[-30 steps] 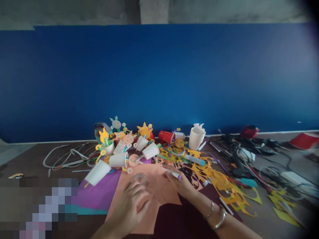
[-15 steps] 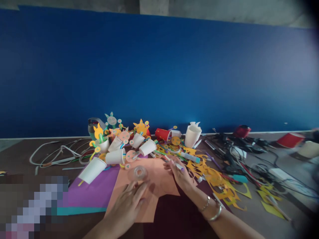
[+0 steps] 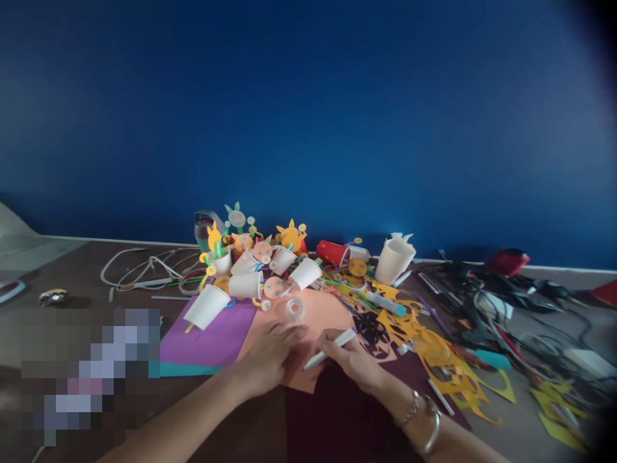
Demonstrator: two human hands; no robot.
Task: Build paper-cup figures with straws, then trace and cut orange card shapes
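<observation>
My right hand [image 3: 351,357] grips a white marker [image 3: 330,349] with a purple end, its tip pointing down and left at the peach paper [image 3: 332,308]. Whether the tip touches the sheet I cannot tell. My left hand [image 3: 270,355] lies flat on the same sheet with its fingers stretched out. Just beyond those fingers is a clear round piece [image 3: 294,309], like a roll of tape. Black-handled scissors [image 3: 373,328] rest to the right of the marker. Purple paper [image 3: 212,344] lies left of the peach sheet.
Behind the paper stand and lie several white paper cups [image 3: 207,307] with paper faces. A white holder [image 3: 395,260] stands near the blue wall [image 3: 308,128]. Orange paper scraps [image 3: 434,350], a glue stick [image 3: 385,303] and tangled cables [image 3: 520,321] cover the right side.
My right hand has come down and nearer my left hand, turning the marker's tip toward the paper. The scissors now show. The camera view has shifted left and down.
</observation>
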